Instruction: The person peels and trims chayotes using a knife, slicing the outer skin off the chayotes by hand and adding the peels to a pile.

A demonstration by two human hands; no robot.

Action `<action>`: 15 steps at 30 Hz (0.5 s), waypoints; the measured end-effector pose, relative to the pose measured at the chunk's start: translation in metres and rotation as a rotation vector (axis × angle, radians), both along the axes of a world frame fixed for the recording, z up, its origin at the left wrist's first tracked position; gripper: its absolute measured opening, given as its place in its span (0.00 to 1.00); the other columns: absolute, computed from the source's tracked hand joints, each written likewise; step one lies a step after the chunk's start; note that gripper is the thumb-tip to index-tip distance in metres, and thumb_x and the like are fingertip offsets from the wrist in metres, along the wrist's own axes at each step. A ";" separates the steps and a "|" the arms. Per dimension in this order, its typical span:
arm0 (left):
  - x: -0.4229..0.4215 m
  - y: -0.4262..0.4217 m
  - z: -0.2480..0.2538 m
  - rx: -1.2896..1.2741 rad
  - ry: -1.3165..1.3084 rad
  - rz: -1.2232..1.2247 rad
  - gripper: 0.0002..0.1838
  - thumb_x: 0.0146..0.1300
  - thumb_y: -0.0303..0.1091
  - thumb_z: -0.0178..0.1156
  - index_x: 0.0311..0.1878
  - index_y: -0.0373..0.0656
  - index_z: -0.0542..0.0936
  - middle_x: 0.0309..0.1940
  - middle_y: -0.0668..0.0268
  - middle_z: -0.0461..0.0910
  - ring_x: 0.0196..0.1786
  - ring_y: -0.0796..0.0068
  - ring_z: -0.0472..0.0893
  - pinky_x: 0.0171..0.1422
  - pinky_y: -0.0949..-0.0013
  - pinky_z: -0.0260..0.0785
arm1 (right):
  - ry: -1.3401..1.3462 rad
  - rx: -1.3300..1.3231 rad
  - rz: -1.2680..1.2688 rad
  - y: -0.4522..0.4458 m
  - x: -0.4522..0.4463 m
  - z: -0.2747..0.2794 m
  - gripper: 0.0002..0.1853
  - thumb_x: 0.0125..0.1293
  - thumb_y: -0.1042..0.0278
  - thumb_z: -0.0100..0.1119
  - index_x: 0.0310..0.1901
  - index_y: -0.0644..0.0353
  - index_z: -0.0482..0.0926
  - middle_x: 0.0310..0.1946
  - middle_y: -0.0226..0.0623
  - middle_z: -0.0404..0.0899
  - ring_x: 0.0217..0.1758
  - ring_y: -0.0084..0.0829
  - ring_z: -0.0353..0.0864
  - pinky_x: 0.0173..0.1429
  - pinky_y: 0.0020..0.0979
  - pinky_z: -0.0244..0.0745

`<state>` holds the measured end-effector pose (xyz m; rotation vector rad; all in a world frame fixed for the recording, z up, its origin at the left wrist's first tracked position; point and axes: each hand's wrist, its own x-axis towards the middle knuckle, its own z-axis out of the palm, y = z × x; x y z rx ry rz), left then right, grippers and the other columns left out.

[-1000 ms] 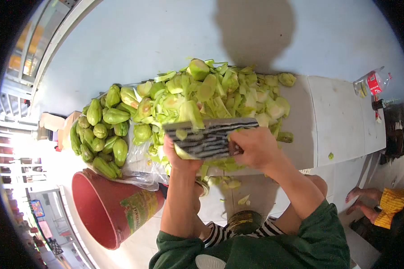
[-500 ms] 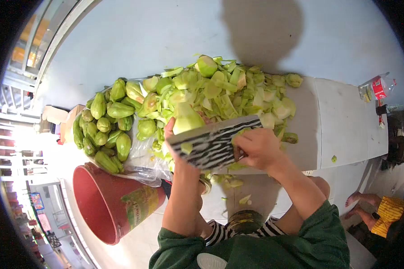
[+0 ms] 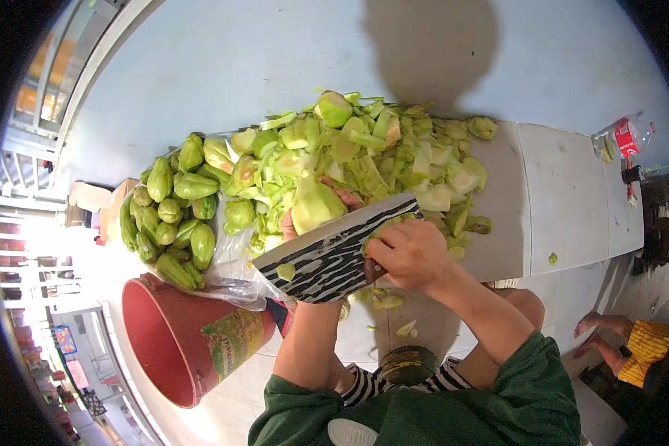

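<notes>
My right hand [image 3: 407, 254] is closed round the brown handle of a wide cleaver [image 3: 327, 249], whose blade is patterned in black and pale streaks. A small green peel piece [image 3: 285, 272] sticks to the blade. Against the blade's far edge is a partly peeled chayote [image 3: 316, 206], gripped by my left hand [image 3: 347, 198]; its fingertips show on the far side, while the blade hides most of the palm. Beyond both hands spreads a heap of chayote peelings [image 3: 364, 160], with several peeled and cut chayotes among them.
Whole green chayotes [image 3: 178, 201] are piled at left on clear plastic. Near them a red bucket [image 3: 160, 342] lies tilted. A plastic bottle [image 3: 624, 137] is at far right on the tiled ledge [image 3: 565, 201]. Another person's legs [image 3: 606, 334] appear at lower right.
The cleaver has shifted left and toward me, its blade tilting more steeply. My right hand moved with it. More of the chayote and of my left fingertips now shows.
</notes>
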<state>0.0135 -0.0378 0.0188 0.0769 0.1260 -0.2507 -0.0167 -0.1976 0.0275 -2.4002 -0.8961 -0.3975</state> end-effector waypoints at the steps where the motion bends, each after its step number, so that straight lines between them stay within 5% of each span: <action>1: 0.001 0.000 -0.001 0.000 0.000 -0.001 0.31 0.56 0.53 0.57 0.57 0.40 0.73 0.45 0.54 0.75 0.50 0.58 0.71 0.59 0.60 0.66 | -0.011 0.010 -0.003 0.000 0.000 -0.002 0.13 0.44 0.60 0.64 0.31 0.50 0.73 0.23 0.30 0.74 0.28 0.36 0.80 0.32 0.37 0.75; 8: 0.022 0.017 -0.037 0.050 -0.060 0.017 0.34 0.57 0.55 0.52 0.59 0.35 0.71 0.38 0.53 0.78 0.42 0.58 0.76 0.55 0.59 0.69 | 0.112 0.072 -0.095 -0.012 0.008 0.005 0.13 0.40 0.64 0.67 0.26 0.52 0.71 0.18 0.32 0.70 0.23 0.38 0.76 0.27 0.37 0.70; 10: 0.016 0.012 -0.004 0.274 -0.219 -0.016 0.35 0.58 0.54 0.51 0.59 0.34 0.71 0.39 0.52 0.78 0.42 0.59 0.76 0.55 0.59 0.69 | 0.160 0.036 -0.002 -0.011 0.003 0.013 0.17 0.41 0.59 0.68 0.33 0.50 0.72 0.22 0.31 0.74 0.26 0.41 0.80 0.28 0.42 0.74; 12: 0.010 0.009 0.007 0.163 -0.052 -0.046 0.36 0.58 0.54 0.50 0.60 0.33 0.71 0.39 0.51 0.79 0.41 0.59 0.77 0.53 0.59 0.71 | 0.201 0.055 -0.007 -0.014 0.005 0.009 0.16 0.42 0.59 0.67 0.33 0.50 0.72 0.22 0.32 0.75 0.26 0.41 0.80 0.28 0.42 0.74; 15: 0.013 0.013 0.003 0.331 -0.047 0.098 0.35 0.58 0.52 0.49 0.62 0.32 0.70 0.42 0.52 0.79 0.41 0.59 0.78 0.50 0.60 0.73 | 0.278 0.073 -0.056 -0.019 0.010 -0.003 0.15 0.42 0.59 0.67 0.32 0.50 0.73 0.23 0.33 0.76 0.27 0.42 0.80 0.28 0.43 0.73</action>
